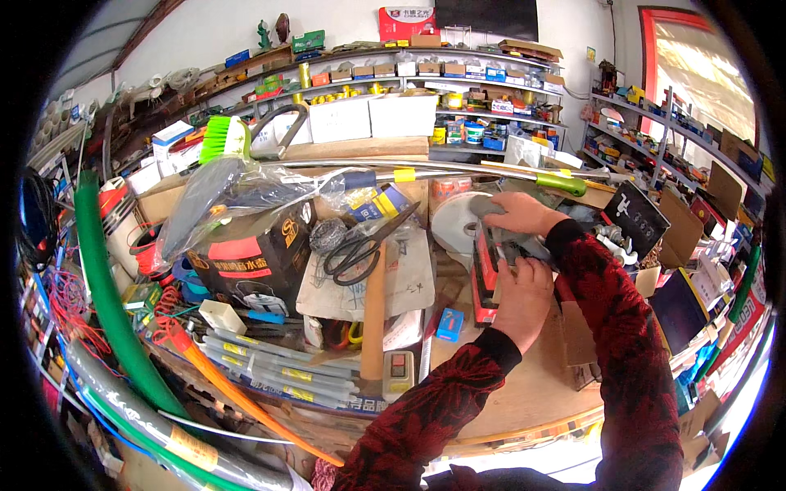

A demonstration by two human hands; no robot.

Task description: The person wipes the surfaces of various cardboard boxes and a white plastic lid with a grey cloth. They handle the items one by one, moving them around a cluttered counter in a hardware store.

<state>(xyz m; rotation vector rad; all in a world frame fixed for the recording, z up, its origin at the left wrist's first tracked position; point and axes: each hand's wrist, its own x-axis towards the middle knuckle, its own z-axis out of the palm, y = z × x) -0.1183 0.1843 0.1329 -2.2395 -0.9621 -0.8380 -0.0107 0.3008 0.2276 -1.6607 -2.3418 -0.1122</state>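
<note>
My left hand [524, 296] rests at a red and black box [485, 273] on the wooden table, its fingers bent over the box's right part; whether it grips anything is unclear. My right hand [522, 213] reaches further back and holds a small grey disc [485, 206] between thumb and fingers, in front of a large white round disc [453, 224]. A small blue box [450, 324] lies on the table left of the red and black box. To the left, black-handled scissors [362, 255] lie over a wooden handle [373, 319] and a worn cardboard piece.
A black kettle carton [255, 261], bundled clear tubes [282, 368] and an orange shoehorn-like strip [233, 393] crowd the left side. A green-handled pole [560, 184] crosses the back. Open cartons [681, 227] stand at the right. Stocked shelves [491, 80] line the wall.
</note>
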